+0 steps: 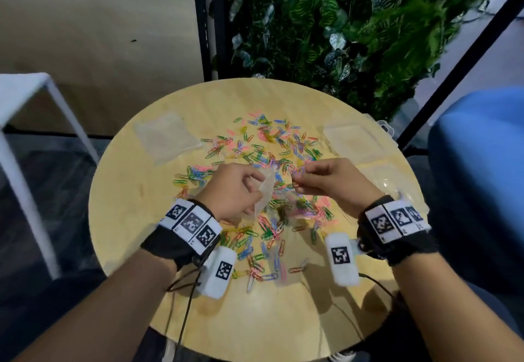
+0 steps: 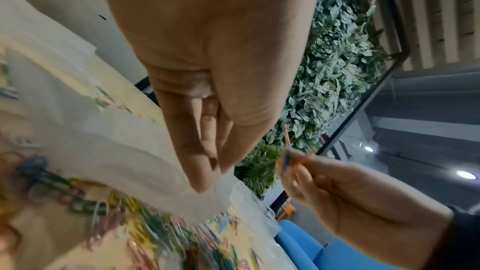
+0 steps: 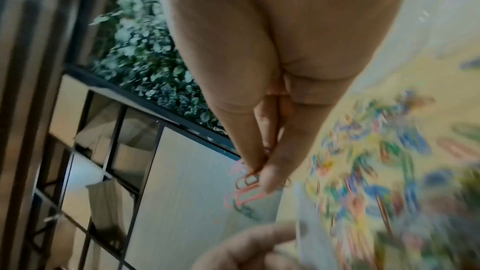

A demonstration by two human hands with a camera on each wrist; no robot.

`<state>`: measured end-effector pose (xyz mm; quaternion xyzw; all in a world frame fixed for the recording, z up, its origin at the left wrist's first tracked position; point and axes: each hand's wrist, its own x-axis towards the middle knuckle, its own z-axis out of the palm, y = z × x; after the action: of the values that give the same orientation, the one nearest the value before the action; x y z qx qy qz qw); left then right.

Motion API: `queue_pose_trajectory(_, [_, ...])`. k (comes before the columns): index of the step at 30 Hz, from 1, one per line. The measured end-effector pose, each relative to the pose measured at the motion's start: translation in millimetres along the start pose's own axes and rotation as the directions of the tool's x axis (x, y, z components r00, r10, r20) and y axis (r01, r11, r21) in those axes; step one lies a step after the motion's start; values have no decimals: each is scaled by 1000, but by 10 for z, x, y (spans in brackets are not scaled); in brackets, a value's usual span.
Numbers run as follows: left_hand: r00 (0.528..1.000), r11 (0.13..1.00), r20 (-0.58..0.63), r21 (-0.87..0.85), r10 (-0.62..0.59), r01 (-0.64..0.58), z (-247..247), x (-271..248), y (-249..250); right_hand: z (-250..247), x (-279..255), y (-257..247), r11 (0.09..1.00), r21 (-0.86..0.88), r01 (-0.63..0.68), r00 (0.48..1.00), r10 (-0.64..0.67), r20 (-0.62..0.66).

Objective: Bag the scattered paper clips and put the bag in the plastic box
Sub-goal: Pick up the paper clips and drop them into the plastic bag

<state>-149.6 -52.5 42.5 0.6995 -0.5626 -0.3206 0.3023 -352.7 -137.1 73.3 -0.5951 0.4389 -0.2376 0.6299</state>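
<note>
Many coloured paper clips (image 1: 263, 149) lie scattered over the round wooden table (image 1: 158, 191). My left hand (image 1: 235, 188) pinches a small clear plastic bag (image 1: 266, 188) by its rim above the clips; in the left wrist view the bag (image 2: 145, 167) hangs from my fingertips (image 2: 200, 182). Just right of the bag's mouth, my right hand (image 1: 320, 177) pinches a few paper clips (image 3: 246, 182) between thumb and fingers, and the left wrist view shows these clips (image 2: 287, 157) too. A clear plastic box (image 1: 351, 137) sits at the table's right side.
More clear bags (image 1: 164, 135) lie flat at the table's left, and crumpled clear plastic (image 1: 397, 183) lies by the right edge. A white stool (image 1: 25, 98) stands left, a blue seat (image 1: 479, 163) right, and a plant wall (image 1: 340, 21) behind.
</note>
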Motion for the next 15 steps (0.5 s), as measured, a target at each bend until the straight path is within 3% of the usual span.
queue_pose_trajectory(2, [1000, 1000, 1, 17, 14, -14, 76, -6, 38, 110, -32, 10, 987, 160, -16, 1000, 14, 17])
queue_pose_trajectory(5, [1000, 999, 0, -34, -13, 13, 186, -33, 81, 265, 15, 151, 982, 179, -59, 998, 58, 10])
queue_pose_trajectory(7, [1000, 997, -15, -68, -21, 20, 227, -59, 96, 346, 71, 249, 999, 40, -37, 999, 38, -25])
queue_pose_trajectory(8, [999, 998, -30, -64, -24, 22, 231, -72, 100, 367, 98, 293, 994, -112, 3, 999, -9, -52])
queue_pose_trajectory(11, [998, 996, -55, -84, -32, 27, 224, -78, 94, 393, 130, 377, 838, -538, 95, 990, -137, -38])
queue_pose_trajectory(15, [997, 997, -74, -81, -25, 19, 190, -59, 95, 428, 75, 390, 769, -627, 125, 988, -152, 11])
